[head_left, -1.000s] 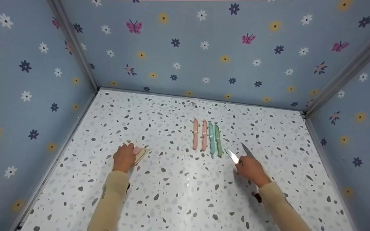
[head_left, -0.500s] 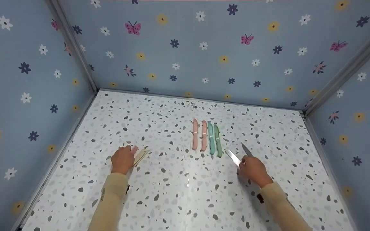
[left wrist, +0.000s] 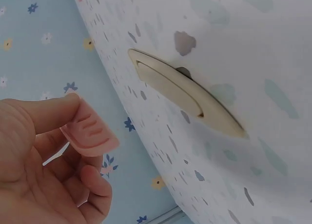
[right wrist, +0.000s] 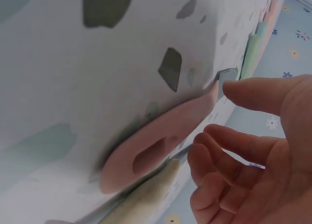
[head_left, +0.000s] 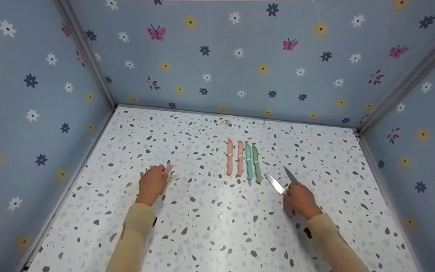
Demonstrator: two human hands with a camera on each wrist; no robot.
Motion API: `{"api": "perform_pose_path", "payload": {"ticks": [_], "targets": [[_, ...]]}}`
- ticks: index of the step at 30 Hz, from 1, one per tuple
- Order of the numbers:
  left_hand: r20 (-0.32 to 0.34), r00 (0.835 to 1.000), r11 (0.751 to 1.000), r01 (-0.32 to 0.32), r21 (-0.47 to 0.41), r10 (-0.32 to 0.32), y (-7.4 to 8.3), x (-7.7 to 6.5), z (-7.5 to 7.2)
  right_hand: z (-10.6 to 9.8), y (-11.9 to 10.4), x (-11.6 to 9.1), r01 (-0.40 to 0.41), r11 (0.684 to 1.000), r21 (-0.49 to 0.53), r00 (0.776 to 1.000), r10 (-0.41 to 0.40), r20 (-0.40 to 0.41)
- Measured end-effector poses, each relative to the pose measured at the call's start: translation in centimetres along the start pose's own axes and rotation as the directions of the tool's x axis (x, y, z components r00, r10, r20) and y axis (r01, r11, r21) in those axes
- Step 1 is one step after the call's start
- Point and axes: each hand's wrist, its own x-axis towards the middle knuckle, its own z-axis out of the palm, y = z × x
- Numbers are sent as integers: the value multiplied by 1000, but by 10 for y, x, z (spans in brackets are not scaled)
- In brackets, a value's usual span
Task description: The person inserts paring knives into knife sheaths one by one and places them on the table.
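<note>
Pink piece (left wrist: 95, 130) farther right, between left fingertips (left wrist: 67, 107)

On the table (head_left: 221, 236), four sticks (head_left: 248, 161) lie between a loose piece (left wrist: 178, 91) at left and two knives (head_left: 276, 184) at right.

Can make out no word, brand or number in any view. See only a small dark row of marks (head_left: 123, 231) along the outer edge of the left sleeve (head_left: 133, 237), perhaps lettering too tiny to read; see a similar faint mark (head_left: 341, 238) on the right sleeve (head_left: 332, 241), equally illegible.
</note>
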Motion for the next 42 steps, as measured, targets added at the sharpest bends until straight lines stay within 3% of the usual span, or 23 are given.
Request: {"api": "perform_pose_path", "payload": {"ticks": [9,14,21,28,32,37,42], "targets": [[-53,992,993,-117,-26,116,30,-9,1,4,3,0,-49,999,-13,997,50,60],[-64,982,982,-180,-59,176,44,-11,4,6,7,0,-34,999,-27,999,35,37],[-45,983,978,-183,-95,180,59,-14,12,9,8,0,-32,999,3,999,31,32],[-27,971,962,-238,-132,237,73,-20,18,9,7,-4,-70,991,114,996,62,70],[-10,972,962,-235,-140,236,76,-20,21,7,6,-4,-81,989,121,995,73,71],[23,970,957,-233,-171,240,79,-19,22,3,3,-4,-45,988,146,999,43,12],[25,960,938,-265,-225,277,85,-19,24,-4,-1,-9,66,984,164,995,-51,-91]]}}
